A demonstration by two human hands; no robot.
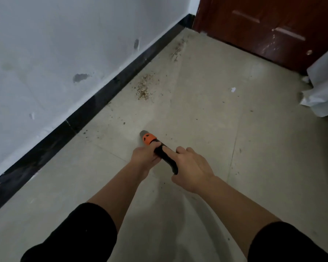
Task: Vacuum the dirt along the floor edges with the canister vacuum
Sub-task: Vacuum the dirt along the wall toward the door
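Note:
A black vacuum wand handle (166,157) with an orange collar (149,138) points down and away toward the tiled floor. My left hand (144,157) grips it just behind the collar. My right hand (191,169) holds the rear of the handle, index finger stretched along its top. A patch of brown dirt (144,87) lies on the floor near the black baseboard (102,97), ahead of the wand. A second streak of dirt (178,48) lies farther along the same edge. The wand's lower end and the canister are hidden.
A marked white wall (64,53) runs along the left above the baseboard. A dark red door (273,25) closes the far end. A white covered object (324,87) stands at the right edge. A paper scrap (233,89) and small specks lie on the tiles.

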